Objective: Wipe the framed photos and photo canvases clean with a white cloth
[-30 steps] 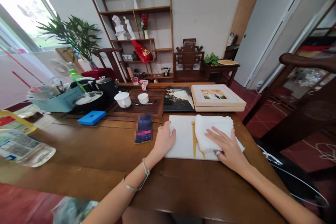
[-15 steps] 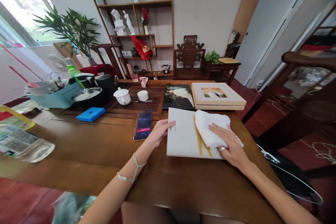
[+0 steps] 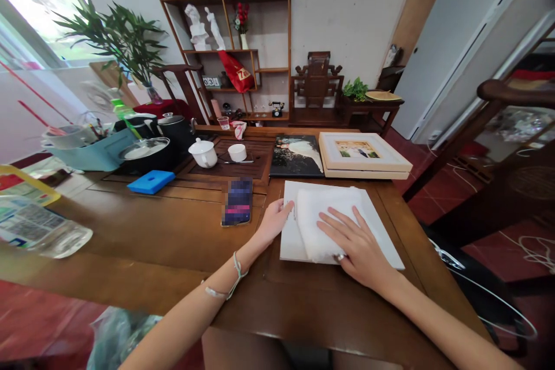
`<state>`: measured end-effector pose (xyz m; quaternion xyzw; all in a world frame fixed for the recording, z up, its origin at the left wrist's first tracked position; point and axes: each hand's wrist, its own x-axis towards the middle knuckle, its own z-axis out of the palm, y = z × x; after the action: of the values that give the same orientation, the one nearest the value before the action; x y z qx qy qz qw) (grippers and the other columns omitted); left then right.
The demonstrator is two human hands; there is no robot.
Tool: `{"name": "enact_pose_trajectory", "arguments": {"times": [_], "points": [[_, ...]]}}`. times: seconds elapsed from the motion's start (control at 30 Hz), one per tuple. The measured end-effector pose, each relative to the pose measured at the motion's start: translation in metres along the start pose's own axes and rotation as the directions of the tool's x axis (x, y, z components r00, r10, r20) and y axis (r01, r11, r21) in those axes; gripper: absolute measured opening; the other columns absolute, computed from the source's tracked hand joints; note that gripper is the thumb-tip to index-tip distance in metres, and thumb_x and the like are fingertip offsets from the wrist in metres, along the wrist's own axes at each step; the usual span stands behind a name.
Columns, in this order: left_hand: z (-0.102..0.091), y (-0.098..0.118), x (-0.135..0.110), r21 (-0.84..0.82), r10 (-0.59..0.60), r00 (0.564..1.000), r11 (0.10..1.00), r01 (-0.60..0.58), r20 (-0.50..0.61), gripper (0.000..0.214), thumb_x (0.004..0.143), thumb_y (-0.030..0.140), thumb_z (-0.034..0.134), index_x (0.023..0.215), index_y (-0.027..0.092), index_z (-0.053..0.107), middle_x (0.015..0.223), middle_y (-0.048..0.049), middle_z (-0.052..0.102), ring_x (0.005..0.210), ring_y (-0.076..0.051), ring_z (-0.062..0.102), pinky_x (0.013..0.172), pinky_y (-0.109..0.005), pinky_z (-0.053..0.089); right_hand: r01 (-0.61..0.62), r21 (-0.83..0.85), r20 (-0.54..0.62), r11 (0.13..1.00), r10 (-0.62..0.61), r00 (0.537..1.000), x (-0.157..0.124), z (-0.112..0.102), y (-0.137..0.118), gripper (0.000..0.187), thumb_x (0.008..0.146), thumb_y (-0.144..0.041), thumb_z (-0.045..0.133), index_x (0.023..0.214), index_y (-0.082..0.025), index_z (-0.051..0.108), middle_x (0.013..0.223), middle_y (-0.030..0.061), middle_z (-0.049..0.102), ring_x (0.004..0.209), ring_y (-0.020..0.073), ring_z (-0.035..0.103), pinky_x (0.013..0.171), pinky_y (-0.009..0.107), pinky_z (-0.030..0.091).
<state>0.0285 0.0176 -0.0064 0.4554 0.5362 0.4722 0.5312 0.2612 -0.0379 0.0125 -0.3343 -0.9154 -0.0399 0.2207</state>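
Note:
A flat white panel (image 3: 384,225) lies on the wooden table in front of me. My left hand (image 3: 274,222) grips its left edge, thumb on top. A folded white cloth (image 3: 309,217) is spread over the panel's left and middle part. My right hand (image 3: 353,243) lies flat on the cloth with fingers spread, a ring on one finger. The cloth hides the yellow marks on the panel's face. Just left of my left hand lies a phone (image 3: 237,202).
Behind the panel lie a dark photo board (image 3: 292,165) and a stack of pale picture frames (image 3: 390,169). To the left are a blue sponge-like block (image 3: 151,182), a white lidded cup (image 3: 203,153), a small white bowl (image 3: 237,152) and a clear bottle (image 3: 65,240).
My right hand and the cloth have moved left across the panel. The yellow marks, visible before, are out of sight. My left hand keeps its hold on the edge.

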Motion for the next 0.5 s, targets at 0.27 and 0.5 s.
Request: {"name": "enact_pose_trajectory", "arguments": {"times": [0.27,0.5], "points": [[-0.008,-0.001,0.001,-0.046,0.041,0.998,0.998,-0.039,0.04,0.038,0.07,0.048,0.069,0.078,0.011,0.064,0.067,-0.0028,0.065,0.058,-0.014,0.054,0.054,-0.022,0.038,0.26,0.063,0.122,0.964,-0.266,0.956,0.004,-0.004,-0.016,0.083,0.061,-0.009,0.044,0.144,-0.016,0.039,0.149,0.0091,0.042,0.143,0.033,0.02,0.111,0.07,0.004],[-0.009,-0.008,0.008,0.027,0.014,0.999,1.0,-0.013,-0.049,0.033,0.071,0.041,0.07,0.086,0.012,0.064,0.076,-0.0063,0.069,0.065,-0.016,0.06,0.056,-0.023,0.04,0.159,0.016,0.108,0.987,-0.159,0.981,-0.002,-0.009,-0.007,0.078,0.064,0.001,0.039,0.141,-0.017,0.044,0.146,0.0094,0.047,0.142,0.0287,0.025,0.112,0.066,0.017]]}}
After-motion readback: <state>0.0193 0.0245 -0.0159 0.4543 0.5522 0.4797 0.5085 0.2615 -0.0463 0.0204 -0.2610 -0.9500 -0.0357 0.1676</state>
